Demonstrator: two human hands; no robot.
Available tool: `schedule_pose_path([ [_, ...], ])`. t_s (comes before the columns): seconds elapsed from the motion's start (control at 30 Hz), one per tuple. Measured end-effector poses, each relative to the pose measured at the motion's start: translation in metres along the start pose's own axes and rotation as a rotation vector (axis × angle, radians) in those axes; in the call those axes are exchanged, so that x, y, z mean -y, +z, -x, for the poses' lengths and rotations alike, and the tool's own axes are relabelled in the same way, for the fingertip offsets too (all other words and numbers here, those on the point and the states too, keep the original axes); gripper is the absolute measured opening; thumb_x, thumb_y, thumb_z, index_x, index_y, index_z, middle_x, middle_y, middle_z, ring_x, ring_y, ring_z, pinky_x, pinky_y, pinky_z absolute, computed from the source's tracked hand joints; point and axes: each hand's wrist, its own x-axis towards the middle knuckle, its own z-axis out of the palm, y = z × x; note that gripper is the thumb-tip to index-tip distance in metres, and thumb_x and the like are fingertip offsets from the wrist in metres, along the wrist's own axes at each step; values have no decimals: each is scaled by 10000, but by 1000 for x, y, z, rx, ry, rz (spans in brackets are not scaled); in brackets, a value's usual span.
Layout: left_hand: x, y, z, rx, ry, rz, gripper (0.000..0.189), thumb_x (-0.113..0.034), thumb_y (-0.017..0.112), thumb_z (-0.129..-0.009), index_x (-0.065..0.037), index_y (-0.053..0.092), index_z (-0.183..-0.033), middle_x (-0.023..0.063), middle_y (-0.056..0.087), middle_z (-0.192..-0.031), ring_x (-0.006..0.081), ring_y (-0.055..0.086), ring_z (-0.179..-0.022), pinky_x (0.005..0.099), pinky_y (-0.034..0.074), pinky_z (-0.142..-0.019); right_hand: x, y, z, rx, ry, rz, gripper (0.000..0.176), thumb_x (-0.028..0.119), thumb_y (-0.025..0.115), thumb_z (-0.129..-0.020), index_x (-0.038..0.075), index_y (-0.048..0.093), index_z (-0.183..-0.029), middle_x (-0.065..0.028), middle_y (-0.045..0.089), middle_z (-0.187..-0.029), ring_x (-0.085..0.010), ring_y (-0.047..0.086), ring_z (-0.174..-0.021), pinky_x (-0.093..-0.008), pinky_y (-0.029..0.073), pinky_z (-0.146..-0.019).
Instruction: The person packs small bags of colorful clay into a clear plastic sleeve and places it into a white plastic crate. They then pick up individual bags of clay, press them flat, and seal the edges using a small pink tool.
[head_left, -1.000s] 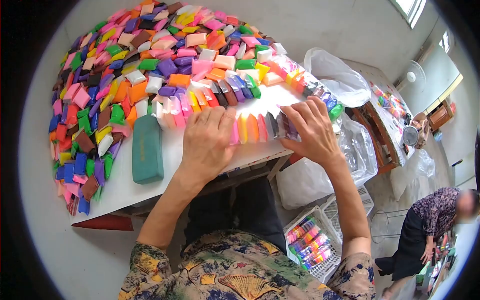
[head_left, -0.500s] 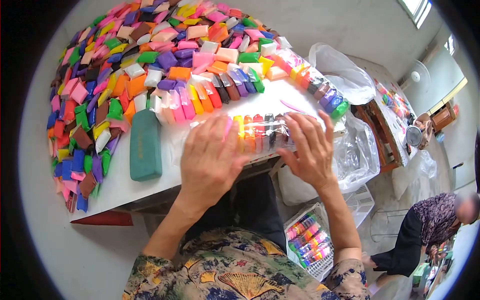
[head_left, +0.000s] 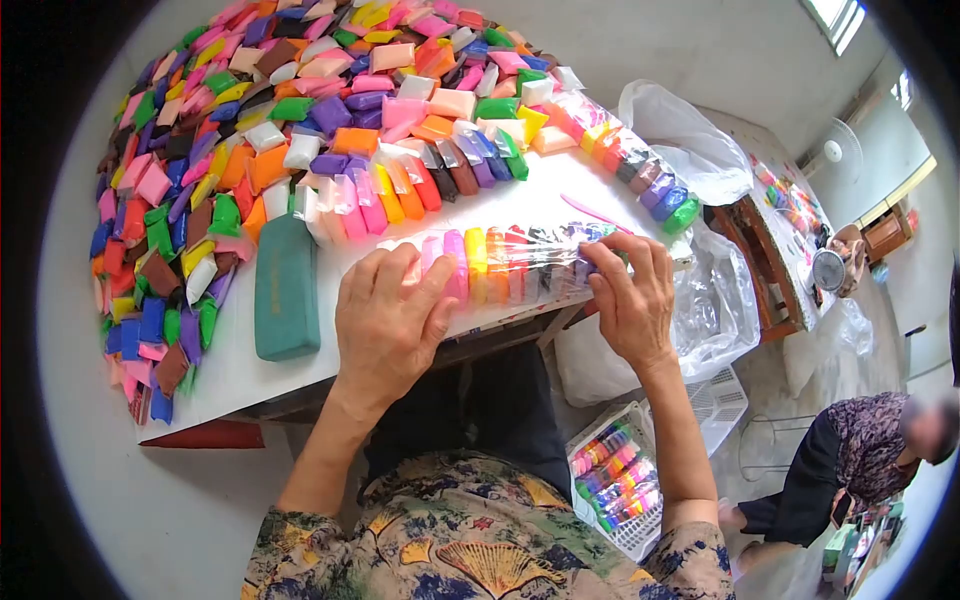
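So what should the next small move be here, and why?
Probably a gentle inward press of the right hand against the row of coloured packets: the clear wrap over it is creased toward that end, and the left hand rests at the other.

Just right of the green case (head_left: pixel 287 288), whose lettering is too small to read, the left hand (head_left: pixel 392 315) covers one end of the wrapped row (head_left: pixel 490 268); farther right, the right hand (head_left: pixel 637 300) hides part of the other, and glare muddles the colors between. The heap of packets (head_left: pixel 240 165) above and left of the case runs out of sight at the top. Far right of the case, a co-worker's (head_left: pixel 868 445) head is blurred, and the small goods (head_left: pixel 858 548) below them are too tiny to make out.
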Motion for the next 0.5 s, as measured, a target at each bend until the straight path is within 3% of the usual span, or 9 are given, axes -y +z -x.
schedule_pose_path([
  [0.2, 17, -6, 12, -34, -99, 305, 336, -158, 621, -910, -12, 642, -1212, 180, 607, -1216, 384, 554, -1120, 475, 444, -971, -12, -1, 10, -24, 51, -106, 280, 153, 627, -902, 86, 665, -1171, -95, 618, -1122, -309, 556, -1046, -433, 427, -917],
  [0.3, 24, -10, 19, -84, -175, 259, 341, -91, 585, -908, 17, 626, -1229, 206, 605, -1267, 419, 560, -1150, 496, 438, -1001, -14, -4, 9, -34, 64, -115, 303, 191, 580, -947, 46, 639, -1206, -124, 622, -1151, -323, 554, -1069, -453, 409, -939],
  [0.4, 16, -19, 14, -276, -292, 121, 354, -215, 497, -1002, 25, 625, -1228, 204, 607, -1274, 390, 558, -1184, 484, 415, -1040, -7, -17, -2, -86, 86, -12, 370, 263, 536, -989, -4, 603, -1236, -171, 619, -1183, -339, 553, -1098, -495, 379, -984],
  [0.5, -8, -15, 13, -216, -79, 86, 355, -191, 521, -985, 35, 614, -1243, 203, 603, -1290, 381, 550, -1210, 498, 400, -1066, 22, -11, -21, -150, -33, 12, 368, 274, 579, -957, 19, 616, -1219, -167, 616, -1191, -331, 555, -1114, -496, 382, -1006],
])
